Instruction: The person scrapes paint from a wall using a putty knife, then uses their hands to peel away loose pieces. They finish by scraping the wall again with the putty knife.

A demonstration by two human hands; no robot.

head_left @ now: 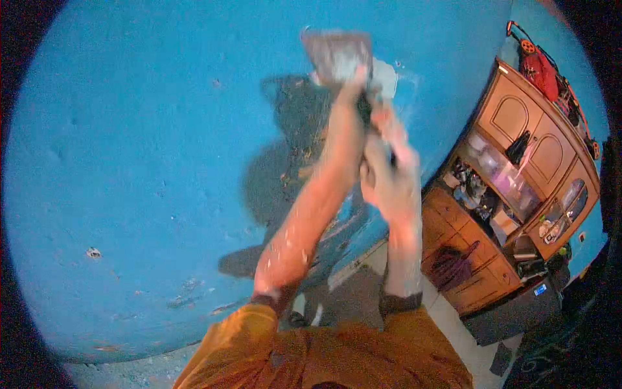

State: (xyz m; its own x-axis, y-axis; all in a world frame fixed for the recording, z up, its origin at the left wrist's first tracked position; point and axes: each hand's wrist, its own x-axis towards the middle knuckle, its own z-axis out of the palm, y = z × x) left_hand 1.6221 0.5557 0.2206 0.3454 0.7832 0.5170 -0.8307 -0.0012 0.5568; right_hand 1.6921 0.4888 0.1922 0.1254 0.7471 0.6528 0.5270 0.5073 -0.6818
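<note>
A wide flat scraper [337,57], its blade smeared with pale paste, is against the blue wall [162,129]. My left hand [353,81] reaches up to the lower edge of the blade; its fingers are smeared by motion. Just below and to the right, my right hand [387,172] is closed round what looks like the scraper's dark handle, also blurred. A whitish patch [387,79] shows on the wall right beside the blade. White specks dot my left forearm.
A wooden cabinet [447,233] filled with various items stands at the right, with a red and black object [538,74] on top. A dark box [518,314] with a small lit display sits by its base. Shadows of the arms fall on the wall.
</note>
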